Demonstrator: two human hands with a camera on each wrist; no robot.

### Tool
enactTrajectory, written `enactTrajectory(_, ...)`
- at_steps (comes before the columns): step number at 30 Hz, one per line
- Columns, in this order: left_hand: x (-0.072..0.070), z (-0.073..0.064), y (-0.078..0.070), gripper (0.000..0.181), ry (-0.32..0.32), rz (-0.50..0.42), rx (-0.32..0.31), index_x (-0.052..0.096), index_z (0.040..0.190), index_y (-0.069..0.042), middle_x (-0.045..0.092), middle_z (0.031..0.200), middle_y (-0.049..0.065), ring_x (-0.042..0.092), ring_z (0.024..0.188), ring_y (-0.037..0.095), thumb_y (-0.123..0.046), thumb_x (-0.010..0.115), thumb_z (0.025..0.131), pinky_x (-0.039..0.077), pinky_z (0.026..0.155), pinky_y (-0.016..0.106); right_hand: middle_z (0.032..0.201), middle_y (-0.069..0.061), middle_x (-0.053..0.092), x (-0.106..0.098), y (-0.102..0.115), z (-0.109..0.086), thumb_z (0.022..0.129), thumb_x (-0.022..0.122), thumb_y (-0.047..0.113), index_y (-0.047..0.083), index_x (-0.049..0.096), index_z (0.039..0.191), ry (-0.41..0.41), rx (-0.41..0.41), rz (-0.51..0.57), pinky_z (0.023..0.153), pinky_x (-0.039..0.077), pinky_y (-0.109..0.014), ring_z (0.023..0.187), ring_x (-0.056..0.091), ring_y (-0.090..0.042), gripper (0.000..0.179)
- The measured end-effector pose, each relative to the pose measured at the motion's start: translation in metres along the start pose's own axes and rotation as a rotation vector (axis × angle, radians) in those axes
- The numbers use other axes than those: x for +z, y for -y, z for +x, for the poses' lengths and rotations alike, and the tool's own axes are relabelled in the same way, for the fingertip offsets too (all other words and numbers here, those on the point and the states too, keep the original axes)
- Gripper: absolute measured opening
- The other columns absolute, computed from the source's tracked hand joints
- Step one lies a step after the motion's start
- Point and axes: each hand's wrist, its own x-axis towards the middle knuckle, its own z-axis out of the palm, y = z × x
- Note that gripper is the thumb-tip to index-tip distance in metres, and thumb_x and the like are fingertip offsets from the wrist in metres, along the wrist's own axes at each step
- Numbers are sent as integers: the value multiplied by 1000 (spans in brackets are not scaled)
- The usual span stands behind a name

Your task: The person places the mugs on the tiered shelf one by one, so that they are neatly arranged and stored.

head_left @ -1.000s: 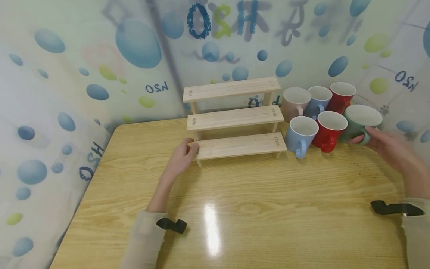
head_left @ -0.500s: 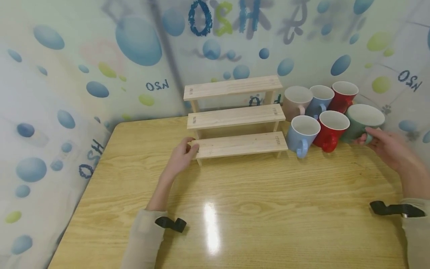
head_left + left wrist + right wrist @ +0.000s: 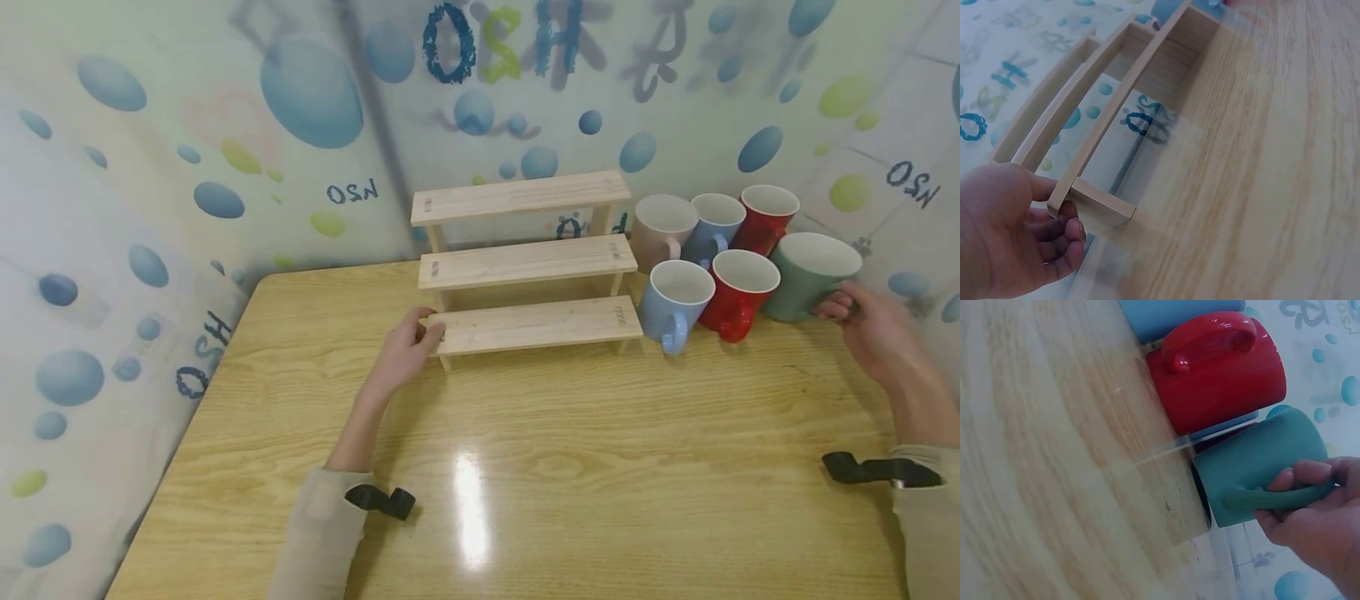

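A three-tier wooden shelf (image 3: 536,323) stands against the wall at the table's back. My left hand (image 3: 403,354) pinches the left end of its lowest board; the left wrist view has the thumb on the board (image 3: 1088,147) and fingers curled beneath. At the far right, my right hand (image 3: 877,329) grips a green mug (image 3: 797,279) by its handle (image 3: 1272,499). That mug is upright, its handle turned toward the right. Directly left of it is a red mug (image 3: 731,292), and beyond that a light blue mug (image 3: 671,304), both with handles facing forward.
Behind the front mugs, a pale pink mug (image 3: 648,237), another blue mug (image 3: 712,227) and a darker red mug (image 3: 757,229) stand close together. The patterned wall (image 3: 285,200) rises right behind the table (image 3: 570,467).
My right hand has shifted slightly right, and the green mug's handle has swung from the front toward the right. My left hand keeps its hold on the shelf board.
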Motion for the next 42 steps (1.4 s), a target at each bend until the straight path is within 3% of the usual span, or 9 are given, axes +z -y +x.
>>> enactTrajectory(6, 2, 0, 1, 50, 14, -45, -5, 39, 147, 4, 49, 73, 5, 44, 59, 17, -29, 47, 110, 37, 52, 27, 75, -4, 32, 8, 4, -1, 109, 38, 6, 5, 40, 106, -157, -39, 294, 65, 34, -25, 63, 33, -14, 4)
enactTrajectory(10, 3, 1, 2, 52, 23, -74, -7, 37, 148, 5, 45, 69, 2, 41, 57, 15, -29, 46, 110, 35, 51, 26, 72, -8, 35, 12, 11, 0, 108, 34, -2, 6, 33, 90, -278, -84, 523, 60, 35, -26, 59, 35, -17, 19)
enactTrajectory(13, 3, 1, 3, 52, 26, -98, -12, 36, 148, 5, 46, 70, 4, 40, 59, 15, -30, 46, 110, 39, 54, 27, 66, -9, 35, 16, 18, 1, 107, 31, -5, 7, 22, 80, -310, -137, 587, 57, 33, -24, 56, 33, -17, 31)
enactTrajectory(19, 4, 0, 4, 53, 31, -140, -31, 36, 148, 3, 48, 73, 7, 37, 61, 14, -31, 47, 110, 43, 61, 28, 66, -6, 26, 24, 32, 0, 108, 31, -4, 7, 22, 81, -316, -202, 550, 54, 32, -21, 55, 25, -15, 30)
enactTrajectory(26, 3, -2, 1, 50, 37, -159, -57, 37, 148, -1, 50, 75, 7, 37, 61, 14, -32, 47, 110, 47, 67, 33, 68, -3, 22, 37, 42, -1, 107, 39, 1, 4, 26, 72, -379, -365, 269, 66, 31, -18, 59, 22, -12, 37)
enactTrajectory(28, 3, -2, 0, 49, 41, -165, -62, 37, 148, -2, 50, 77, 8, 36, 62, 15, -32, 46, 110, 48, 70, 36, 67, -2, 20, 42, 43, -1, 106, 42, 1, 4, 26, 69, -391, -418, 249, 66, 31, -17, 58, 22, -11, 40)
enactTrajectory(30, 2, -2, -1, 49, 43, -172, -66, 37, 148, -2, 52, 79, 8, 36, 63, 15, -32, 46, 110, 49, 73, 38, 68, -3, 17, 47, 45, -1, 106, 42, 0, 4, 24, 68, -387, -454, 256, 65, 29, -18, 56, 22, -10, 42)
enactTrajectory(35, 0, -3, -7, 50, 61, -193, -85, 35, 150, 1, 58, 90, 14, 38, 66, 17, -28, 45, 110, 51, 82, 48, 65, -2, 17, 65, 53, 1, 106, 34, -6, 4, 21, 67, -329, -463, 428, 61, 30, -19, 50, 25, -9, 42)
enactTrajectory(42, 1, -2, 1, 53, 59, -186, -83, 35, 150, -3, 61, 98, 16, 39, 69, 16, -33, 46, 109, 51, 84, 46, 65, -4, 18, 97, 67, 5, 105, 44, -4, 0, 32, 69, -290, -394, 418, 58, 29, -20, 53, 22, -12, 37)
